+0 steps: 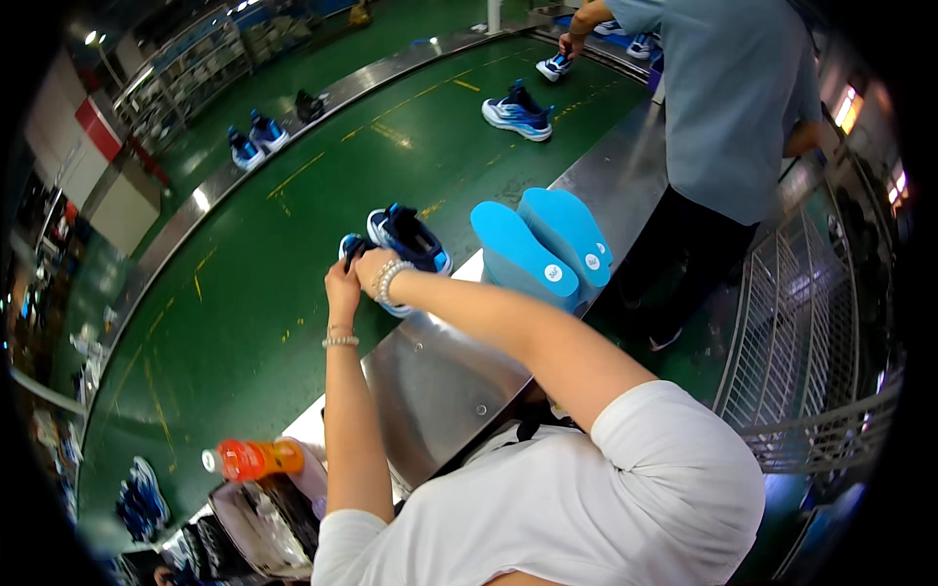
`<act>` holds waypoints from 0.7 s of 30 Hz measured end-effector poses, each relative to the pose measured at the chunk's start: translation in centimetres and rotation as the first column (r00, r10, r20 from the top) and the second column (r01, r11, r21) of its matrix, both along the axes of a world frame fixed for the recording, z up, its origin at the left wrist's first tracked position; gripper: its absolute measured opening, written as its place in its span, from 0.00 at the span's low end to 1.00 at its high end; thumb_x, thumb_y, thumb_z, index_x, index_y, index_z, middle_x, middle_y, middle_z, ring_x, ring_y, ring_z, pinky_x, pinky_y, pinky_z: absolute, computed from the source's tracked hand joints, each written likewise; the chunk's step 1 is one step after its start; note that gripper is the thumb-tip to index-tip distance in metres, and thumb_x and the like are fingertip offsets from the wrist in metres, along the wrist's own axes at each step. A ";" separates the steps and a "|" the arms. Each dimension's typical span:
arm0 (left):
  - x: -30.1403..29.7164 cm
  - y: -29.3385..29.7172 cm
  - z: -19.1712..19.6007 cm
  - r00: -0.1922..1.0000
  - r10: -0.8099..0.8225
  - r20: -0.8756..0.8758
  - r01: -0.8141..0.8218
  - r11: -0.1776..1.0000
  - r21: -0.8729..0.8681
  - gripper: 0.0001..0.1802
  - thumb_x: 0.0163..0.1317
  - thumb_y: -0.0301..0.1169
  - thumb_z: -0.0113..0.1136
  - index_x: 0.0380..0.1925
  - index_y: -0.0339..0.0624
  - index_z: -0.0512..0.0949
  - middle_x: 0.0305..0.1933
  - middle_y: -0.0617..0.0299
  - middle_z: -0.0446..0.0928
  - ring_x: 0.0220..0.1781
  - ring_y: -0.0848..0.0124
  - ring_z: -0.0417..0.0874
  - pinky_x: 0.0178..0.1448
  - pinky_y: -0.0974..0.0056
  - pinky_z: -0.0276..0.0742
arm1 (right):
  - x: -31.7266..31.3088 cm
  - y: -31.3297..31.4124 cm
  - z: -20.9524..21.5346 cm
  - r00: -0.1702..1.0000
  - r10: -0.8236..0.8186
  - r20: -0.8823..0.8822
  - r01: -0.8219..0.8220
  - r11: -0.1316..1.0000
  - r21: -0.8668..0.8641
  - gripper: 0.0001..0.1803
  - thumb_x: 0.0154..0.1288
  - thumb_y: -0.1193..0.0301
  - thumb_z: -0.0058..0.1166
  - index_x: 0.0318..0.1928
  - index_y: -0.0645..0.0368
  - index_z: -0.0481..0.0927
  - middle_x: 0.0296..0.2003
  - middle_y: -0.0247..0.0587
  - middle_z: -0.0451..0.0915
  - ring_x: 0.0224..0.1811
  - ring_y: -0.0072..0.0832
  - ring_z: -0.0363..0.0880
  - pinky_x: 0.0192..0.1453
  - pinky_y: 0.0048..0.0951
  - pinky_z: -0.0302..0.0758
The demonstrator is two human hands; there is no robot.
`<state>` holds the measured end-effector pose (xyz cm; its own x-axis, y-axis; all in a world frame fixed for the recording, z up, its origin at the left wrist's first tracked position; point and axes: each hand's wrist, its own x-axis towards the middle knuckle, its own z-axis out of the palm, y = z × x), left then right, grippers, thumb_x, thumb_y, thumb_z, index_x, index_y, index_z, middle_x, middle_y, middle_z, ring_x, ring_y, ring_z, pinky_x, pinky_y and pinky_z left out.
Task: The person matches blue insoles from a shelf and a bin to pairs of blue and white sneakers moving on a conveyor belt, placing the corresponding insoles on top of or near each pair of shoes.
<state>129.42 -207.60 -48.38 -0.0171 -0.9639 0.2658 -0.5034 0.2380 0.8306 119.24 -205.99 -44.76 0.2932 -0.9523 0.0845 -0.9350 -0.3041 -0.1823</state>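
My left hand and my right hand meet at the near edge of the green work surface, fingers closed on the dark upper of a blue sneaker. My right hand covers much of it, so the exact grip is hidden; some white sole shows below my wrist. Right beside it stands a matching navy sneaker with a white sole and a dark opening. To the right of my right forearm are two thick stacks of bright blue insoles, a nearer one and a farther one, each with a round white sticker.
A co-worker in a grey-blue shirt holds a sneaker at the far end. Another sneaker lies on the green surface. An orange drink bottle and an open box are at lower left. A wire rack stands right.
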 end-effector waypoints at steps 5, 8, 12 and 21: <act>2.2 -0.9 -1.6 0.991 -0.045 -0.123 0.067 0.983 0.172 0.18 0.59 0.40 0.51 0.27 0.34 0.76 0.18 0.68 0.70 0.21 0.81 0.66 0.23 0.71 0.61 | 1.0 -1.1 -1.8 0.970 -0.117 0.213 0.088 0.986 0.141 0.11 0.54 0.69 0.45 0.31 0.61 0.79 0.31 0.50 0.79 0.35 0.39 0.79 0.39 0.35 0.76; 1.4 -0.3 -0.6 0.980 -0.083 -0.181 0.114 0.979 0.167 0.17 0.60 0.40 0.50 0.28 0.35 0.77 0.20 0.69 0.70 0.22 0.81 0.66 0.23 0.73 0.60 | 1.5 -2.7 -3.5 0.968 -0.168 0.188 0.128 0.970 0.208 0.13 0.53 0.67 0.48 0.37 0.59 0.79 0.37 0.46 0.79 0.40 0.37 0.78 0.43 0.32 0.75; 1.9 0.7 -0.5 0.965 -0.044 -0.257 0.113 0.959 0.260 0.17 0.61 0.40 0.49 0.32 0.35 0.78 0.23 0.69 0.72 0.25 0.81 0.68 0.28 0.74 0.63 | 2.4 -2.8 -4.5 0.989 -0.100 0.111 0.078 0.979 0.189 0.16 0.54 0.66 0.48 0.43 0.59 0.76 0.39 0.44 0.79 0.41 0.36 0.78 0.43 0.33 0.75; 0.6 1.4 0.5 0.952 -0.030 -0.304 0.080 0.985 0.155 0.18 0.62 0.38 0.47 0.44 0.36 0.75 0.34 0.63 0.77 0.35 0.78 0.72 0.42 0.71 0.68 | 1.0 0.0 -1.0 0.980 0.045 0.193 -0.085 0.975 0.205 0.13 0.53 0.73 0.43 0.37 0.64 0.77 0.38 0.55 0.77 0.39 0.41 0.78 0.41 0.35 0.75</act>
